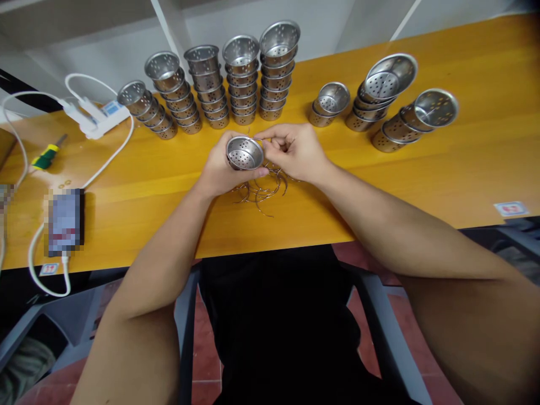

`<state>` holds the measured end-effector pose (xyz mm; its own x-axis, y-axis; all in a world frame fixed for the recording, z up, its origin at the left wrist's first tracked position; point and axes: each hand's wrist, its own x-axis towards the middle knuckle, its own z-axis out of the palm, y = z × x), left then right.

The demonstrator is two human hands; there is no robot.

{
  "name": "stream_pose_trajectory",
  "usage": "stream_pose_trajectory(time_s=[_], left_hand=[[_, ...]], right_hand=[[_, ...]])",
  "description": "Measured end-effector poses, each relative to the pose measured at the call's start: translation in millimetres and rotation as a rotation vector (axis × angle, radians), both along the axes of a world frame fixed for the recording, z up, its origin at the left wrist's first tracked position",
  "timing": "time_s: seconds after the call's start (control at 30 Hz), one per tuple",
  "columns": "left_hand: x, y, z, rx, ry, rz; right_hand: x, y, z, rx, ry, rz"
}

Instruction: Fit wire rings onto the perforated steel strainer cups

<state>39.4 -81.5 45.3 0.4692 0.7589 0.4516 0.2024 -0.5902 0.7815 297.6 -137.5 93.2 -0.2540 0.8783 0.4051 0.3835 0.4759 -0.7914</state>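
My left hand [221,169] is wrapped around a small perforated metal strainer cup [244,153], its open mouth tilted up toward me. At the cup's right rim, my right hand [293,149] is closed in a pinch on what looks like a thin metal wire [255,139]; its far end is hard to make out. Below both hands, a loose heap of curved thin wires [264,194] lies on the table, partly covered by my left hand and the cup.
Stacks of nested strainer cups [242,84] stand along the back of the wooden table [139,219]. Shorter stacks [363,112] are at back right. On the left are a power strip [103,119] with white cables, a screwdriver [47,156] and a phone [66,222] on a charging cable.
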Motion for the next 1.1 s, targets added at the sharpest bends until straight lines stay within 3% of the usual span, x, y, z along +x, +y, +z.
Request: stream_pose_trajectory(time_s=[0.4,0.77,0.87,1.1], left_hand=[[3,-1,-4.3,0.011,0.006,0.011],[13,-21,16.5,0.036,0.029,0.104],[13,-23,17.3,-0.034,0.008,0.105],[11,-19,12.0,-0.253,-0.127,-0.021]], right_hand=[[-7,1,-2.7,-0.017,0.01,-0.032],[-17,6,-15.4,-0.007,0.178,-0.026],[-17,7,-13.4,-0.055,0.257,0.033],[5,8,4.1,-0.149,0.338,0.36]])
